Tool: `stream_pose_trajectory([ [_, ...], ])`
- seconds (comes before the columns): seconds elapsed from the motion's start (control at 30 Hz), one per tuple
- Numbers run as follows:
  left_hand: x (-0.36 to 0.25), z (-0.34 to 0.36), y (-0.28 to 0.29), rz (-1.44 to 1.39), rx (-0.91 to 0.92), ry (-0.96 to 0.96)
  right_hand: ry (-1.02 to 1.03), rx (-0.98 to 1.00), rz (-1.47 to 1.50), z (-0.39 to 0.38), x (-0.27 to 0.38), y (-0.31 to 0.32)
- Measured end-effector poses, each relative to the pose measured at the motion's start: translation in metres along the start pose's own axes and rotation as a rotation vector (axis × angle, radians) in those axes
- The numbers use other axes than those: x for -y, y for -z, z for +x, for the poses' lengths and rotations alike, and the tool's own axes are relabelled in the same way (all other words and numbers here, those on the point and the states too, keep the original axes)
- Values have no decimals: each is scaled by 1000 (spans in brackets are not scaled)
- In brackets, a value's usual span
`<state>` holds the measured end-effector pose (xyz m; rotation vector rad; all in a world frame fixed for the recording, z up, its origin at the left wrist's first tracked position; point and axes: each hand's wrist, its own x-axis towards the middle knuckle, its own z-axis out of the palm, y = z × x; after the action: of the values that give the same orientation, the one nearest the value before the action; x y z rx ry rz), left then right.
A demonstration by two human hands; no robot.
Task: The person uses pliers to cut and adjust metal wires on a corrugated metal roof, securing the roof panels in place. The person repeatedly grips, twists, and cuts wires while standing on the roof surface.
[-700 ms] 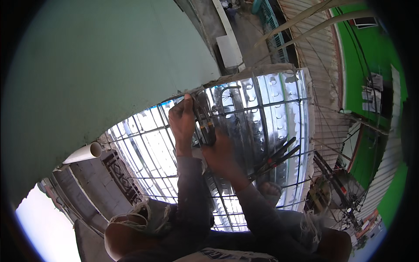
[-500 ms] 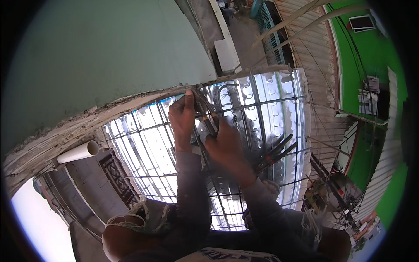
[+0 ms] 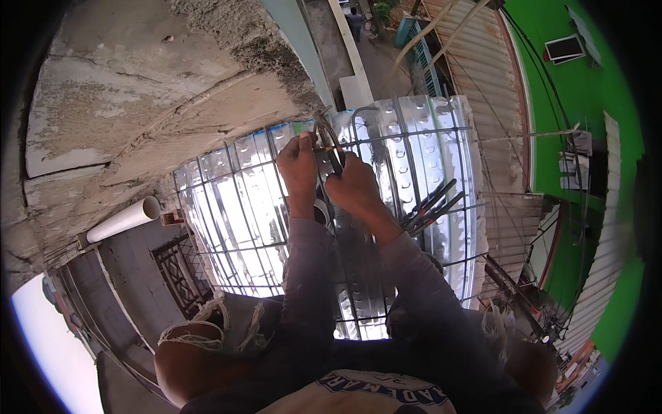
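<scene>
My right hand (image 3: 354,185) is closed around the handles of a pair of pincers (image 3: 337,157), whose jaws point toward the wall edge. Beside it, my left hand (image 3: 298,171) is closed, thumb up, next to the pincers' jaws. Whatever it pinches is too small to make out, perhaps a bar or wire end. Both hands are over the far edge of a grid of steel rebar (image 3: 420,132) laid above shiny ribbed metal decking (image 3: 241,241). A bent rebar end (image 3: 356,119) curls up just right of the pincers.
A tool with black and red handles (image 3: 433,209) lies on the grid to the right. Rough concrete (image 3: 172,103) borders the decking at left, with a white pipe (image 3: 127,219) below it. Beyond are a rusty corrugated roof (image 3: 486,83), a green wall (image 3: 545,124) and a person (image 3: 356,22) far below.
My view has shifted, bringing more rough concrete into sight at upper left. The right hand, blurred before, is now sharp; both hands stay at the same spot on the grid.
</scene>
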<state>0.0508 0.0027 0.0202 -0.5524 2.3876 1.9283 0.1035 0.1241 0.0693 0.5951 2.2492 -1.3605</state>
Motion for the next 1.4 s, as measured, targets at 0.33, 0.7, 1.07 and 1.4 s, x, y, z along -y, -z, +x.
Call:
stream_pose_trajectory([
  [0.33, -31, -11, 11, -14, 405, 420, 160, -58, 114, -6, -13, -21],
  [0.7, -9, -36, -28, -333, 374, 438, 441, 368, -976, -66, -26, 182],
  [1.07, -11, -35, -29, -270, 390, 400, 894, 170, -1348, -73, -140, 176],
  [1.4, -12, -40, -54, -467, 220, 504, 652, 364, -1076, -87, -116, 177],
])
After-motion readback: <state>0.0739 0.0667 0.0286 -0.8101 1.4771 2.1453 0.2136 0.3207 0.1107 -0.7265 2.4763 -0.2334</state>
